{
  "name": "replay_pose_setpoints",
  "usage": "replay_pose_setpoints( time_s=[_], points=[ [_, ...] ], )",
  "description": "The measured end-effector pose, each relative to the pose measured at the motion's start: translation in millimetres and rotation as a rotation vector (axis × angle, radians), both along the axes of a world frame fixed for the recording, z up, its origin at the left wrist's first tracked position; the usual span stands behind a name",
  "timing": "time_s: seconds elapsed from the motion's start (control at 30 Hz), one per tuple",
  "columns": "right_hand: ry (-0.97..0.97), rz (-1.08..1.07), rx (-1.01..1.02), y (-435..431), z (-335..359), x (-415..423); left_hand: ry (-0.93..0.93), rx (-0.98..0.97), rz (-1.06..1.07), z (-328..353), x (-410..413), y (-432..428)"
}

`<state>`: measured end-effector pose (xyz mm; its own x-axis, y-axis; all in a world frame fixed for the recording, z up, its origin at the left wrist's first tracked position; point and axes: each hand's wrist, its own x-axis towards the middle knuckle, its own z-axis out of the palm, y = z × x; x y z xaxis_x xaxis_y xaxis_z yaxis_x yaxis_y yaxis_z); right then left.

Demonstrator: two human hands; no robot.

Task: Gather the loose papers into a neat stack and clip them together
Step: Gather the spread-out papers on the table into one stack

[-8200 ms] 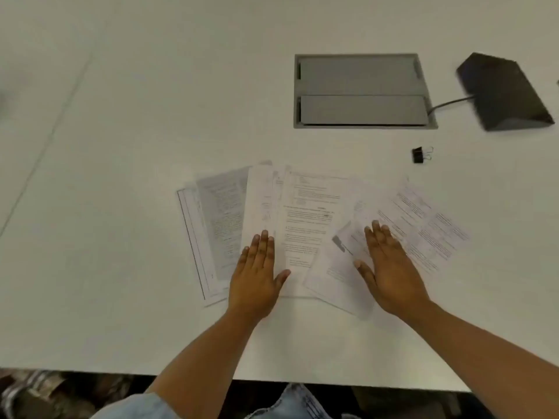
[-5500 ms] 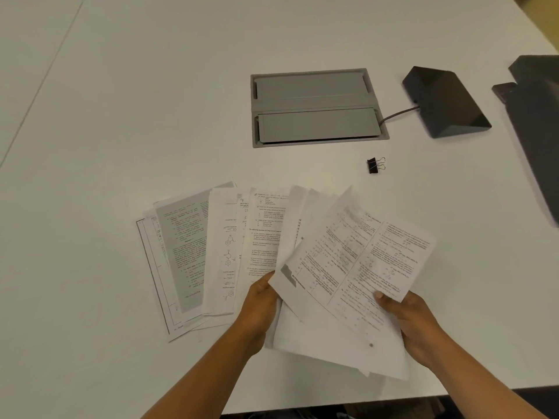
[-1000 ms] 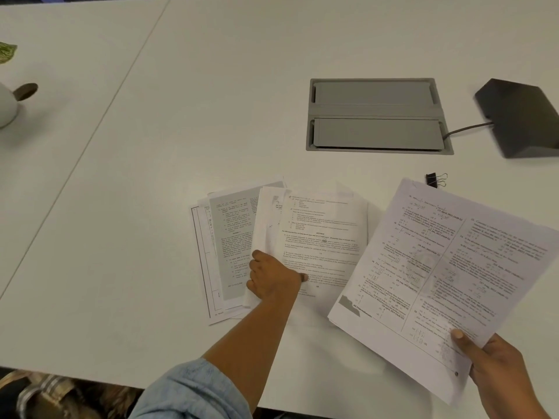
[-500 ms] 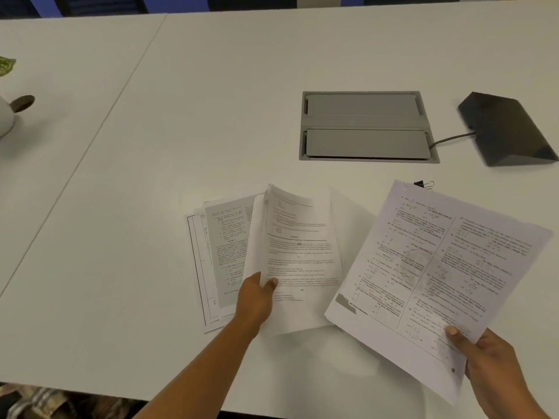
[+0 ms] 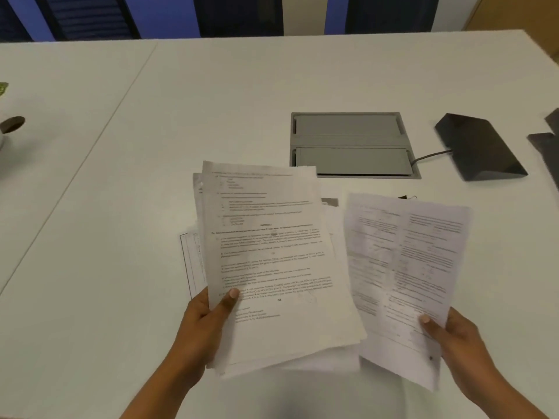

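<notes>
Overhead, from the head camera, the only view: left hand is pinched shut on the lower left corner of a lifted sheaf of white printed paper sheets, thumb on top, fingers hidden beneath. Sheaf is raised off the white table and tilts up toward the camera; its edges are fanned and uneven along the top left and the bottom. Right hand is clamped the same way on the lower right corner of a second batch of thin two-column printed pages, held just beside the first, the two batches apart or barely overlapping at the near edge; cannot tell which. At least one ruled white sheet lies flat on the table, mostly hidden under the left sheaf. Small black binder clip sits on the table just past the top edge of the right batch, near the grey recessed cable hatch and the dark wedge-shaped box with its cable. Judgement on handling: paper is light, limp, slippery sheet on sheet; a corner pinch lets the far ends droop and slide. Better to hold both long edges and tap the short edge on the table to square it. Flat sheet likely needs sliding to an edge or lifting by a corner. Clip is stiff-sprung; squeeze the wire levers and seat it on a squared corner or top edge.
</notes>
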<state>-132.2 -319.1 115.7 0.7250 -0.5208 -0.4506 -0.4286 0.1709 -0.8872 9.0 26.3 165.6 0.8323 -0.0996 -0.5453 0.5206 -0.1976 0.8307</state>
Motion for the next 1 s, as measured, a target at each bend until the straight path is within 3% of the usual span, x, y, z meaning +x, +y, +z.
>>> replay_pose_setpoints(
  time_s=[0.3, 0.47, 0.6, 0.73, 0.83, 1.0],
  points=[
    [-0.038, 0.201, 0.138, 43.0, 17.0, 35.6, 0.000, -0.121, -0.075, 24.1, -3.0, -24.3],
    [-0.036, 0.249, 0.215, 57.1, 28.9, 44.8, -0.008, -0.077, -0.106, 18.1, -4.1, -31.5],
    [-0.052, 0.277, 0.312, 58.2, 32.7, 46.1, -0.116, 0.061, -0.062, 9.8, -2.6, -32.6],
    [-0.041, 0.263, 0.366, 54.3, 37.3, 46.8, -0.021, -0.086, -0.087, 7.6, -0.7, -32.3],
    [0.001, 0.255, 0.378, 51.7, 36.0, 49.4, -0.071, -0.086, -0.085, 7.0, -4.5, -39.5],
    [-0.082, 0.258, 0.198, 49.7, 37.7, 60.2, -0.118, -0.059, -0.085, 0.8, -1.9, -54.4]
  ],
)
